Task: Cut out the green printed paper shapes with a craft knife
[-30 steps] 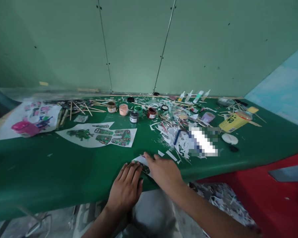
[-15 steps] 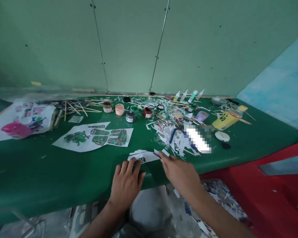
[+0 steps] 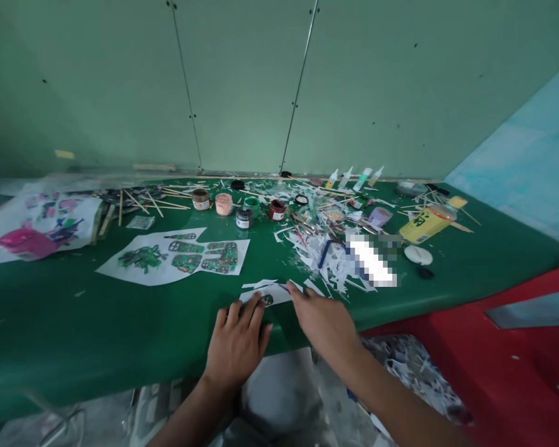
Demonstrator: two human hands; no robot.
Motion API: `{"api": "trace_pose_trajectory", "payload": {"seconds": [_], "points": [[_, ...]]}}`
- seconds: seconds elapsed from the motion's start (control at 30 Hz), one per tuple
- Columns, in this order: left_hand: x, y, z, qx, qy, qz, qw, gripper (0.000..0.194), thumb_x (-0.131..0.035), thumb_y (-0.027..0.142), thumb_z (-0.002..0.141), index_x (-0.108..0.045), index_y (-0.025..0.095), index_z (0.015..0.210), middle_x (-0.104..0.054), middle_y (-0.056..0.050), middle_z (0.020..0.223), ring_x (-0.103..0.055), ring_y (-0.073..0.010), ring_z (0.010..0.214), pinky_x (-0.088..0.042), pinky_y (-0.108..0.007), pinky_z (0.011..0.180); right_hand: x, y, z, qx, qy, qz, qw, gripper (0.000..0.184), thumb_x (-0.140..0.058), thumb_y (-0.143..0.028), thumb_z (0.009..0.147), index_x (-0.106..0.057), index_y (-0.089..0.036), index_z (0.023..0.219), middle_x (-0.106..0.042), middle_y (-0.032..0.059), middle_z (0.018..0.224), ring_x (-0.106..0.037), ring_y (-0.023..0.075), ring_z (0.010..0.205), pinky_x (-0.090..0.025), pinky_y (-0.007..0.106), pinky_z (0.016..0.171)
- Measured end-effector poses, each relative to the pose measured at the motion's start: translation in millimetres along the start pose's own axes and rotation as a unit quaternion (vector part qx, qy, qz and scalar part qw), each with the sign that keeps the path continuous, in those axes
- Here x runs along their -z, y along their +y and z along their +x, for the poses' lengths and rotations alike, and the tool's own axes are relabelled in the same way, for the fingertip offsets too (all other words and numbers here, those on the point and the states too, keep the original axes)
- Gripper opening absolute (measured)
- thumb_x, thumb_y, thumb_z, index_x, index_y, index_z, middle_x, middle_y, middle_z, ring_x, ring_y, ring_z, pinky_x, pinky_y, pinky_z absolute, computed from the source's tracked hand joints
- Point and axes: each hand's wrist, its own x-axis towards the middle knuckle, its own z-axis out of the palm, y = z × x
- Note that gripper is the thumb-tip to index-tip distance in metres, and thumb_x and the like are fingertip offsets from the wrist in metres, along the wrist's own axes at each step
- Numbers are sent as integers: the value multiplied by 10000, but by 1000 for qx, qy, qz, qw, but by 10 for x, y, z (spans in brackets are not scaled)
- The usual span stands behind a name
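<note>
A small piece of white paper (image 3: 279, 293) with a dark printed figure lies near the table's front edge. My left hand (image 3: 236, 340) rests on it, palm down, fingers stretched out and pressing its left side. My right hand (image 3: 325, 320) is closed around a thin cutting tool (image 3: 287, 287) with a purple-pink part, mostly hidden by the fingers, its front end at the paper's upper edge. A narrow paper strip (image 3: 259, 284) lies just beyond that edge, apart from the sheet.
Printed sheets (image 3: 156, 257) lie left, near a pink object (image 3: 28, 243). Open paint jars (image 3: 245, 217) stand at the back. Right are paper scraps (image 3: 340, 264), a yellow-labelled container (image 3: 426, 225) and glue bottles (image 3: 362, 180). A scrap-filled bin (image 3: 414, 372) stands below.
My right hand has shifted slightly left with the tool along the paper's upper edge. The narrow strip now shows apart from the sheet. My left hand stays nearly in place.
</note>
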Motion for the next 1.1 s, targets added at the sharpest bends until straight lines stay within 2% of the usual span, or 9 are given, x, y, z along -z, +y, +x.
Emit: {"api": "trace_pose_trajectory", "payload": {"seconds": [0.1,0.3,0.47,0.57,0.7,0.8,0.87,0.97,1.1], "points": [[-4,4,-14,4,-5,-3,1000,322,-474,310,904,-630,209,1167,-626,-62,1287,-581,-277,982,-446,-426,763,-51,-75,61,9,-11,5,1000,536,-354,-95,906,-443,-201,1424,-711,141,1004,-704,180,709,-487,250,557],[-16,3,-21,8,-1,-18,1000,323,-456,292,912,-627,225,1178,-628,-53,1285,-575,-275,1011,-446,-429,801,-176,292,-315,0,8,-13,1000,463,-396,-165,917,-565,-254,1339,-731,98,885,-676,181,606,-406,243,466],[-5,8,-55,18,2,-15,1000,335,-471,327,912,-624,222,1190,-630,-92,1255,-579,-281,1003,-449,-424,788,-34,29,-67,-10,43,12,999,461,-351,-214,969,-476,-298,1404,-720,78,944,-678,163,640,-412,233,482],[10,-14,-85,31,3,-13,999,344,-486,338,903,-620,242,1205,-631,-113,1218,-583,-284,995,-453,-425,784,-161,-39,27,18,47,28,998,440,-334,-244,986,-477,-302,1398,-712,72,996,-693,167,728,-447,235,531],[18,-97,-122,28,9,-25,999,349,-491,343,896,-614,248,1208,-635,-92,1219,-581,-287,1058,-441,-456,888,-415,342,-98,-31,42,-15,999,456,-353,-188,971,-485,-301,1393,-706,90,1071,-695,162,739,-443,227,538],[-5,-156,-141,-5,21,-37,999,342,-462,322,909,-607,229,1204,-612,-70,1295,-546,-280,1184,-393,-467,1010,-371,562,-184,-118,52,-35,991,421,-346,-218,977,-552,-260,1342,-718,109,1025,-692,170,703,-418,228,495],[-27,-177,-149,-29,29,-38,998,343,-440,298,918,-601,210,1208,-603,-57,1319,-528,-265,1229,-371,-455,1049,-238,489,-162,-108,64,-2,992,438,-351,-218,973,-518,-263,1375,-718,98,1022,-691,163,722,-417,217,497],[-35,-183,-160,-42,37,-36,998,348,-419,293,929,-602,195,1208,-610,-63,1311,-538,-256,1228,-378,-448,1054,-52,132,-22,1,40,78,996,480,-370,-213,959,-449,-303,1423,-711,73,1036,-668,132,651,-443,215,527],[-3,-177,-175,-13,34,-32,999,324,-429,335,930,-633,263,1171,-631,-74,1266,-567,-268,1192,-425,-460,1011,-23,-293,174,62,29,119,990,464,-361,-228,957,-473,-279,1404,-705,65,1021,-684,169,736,-487,249,582]]}}
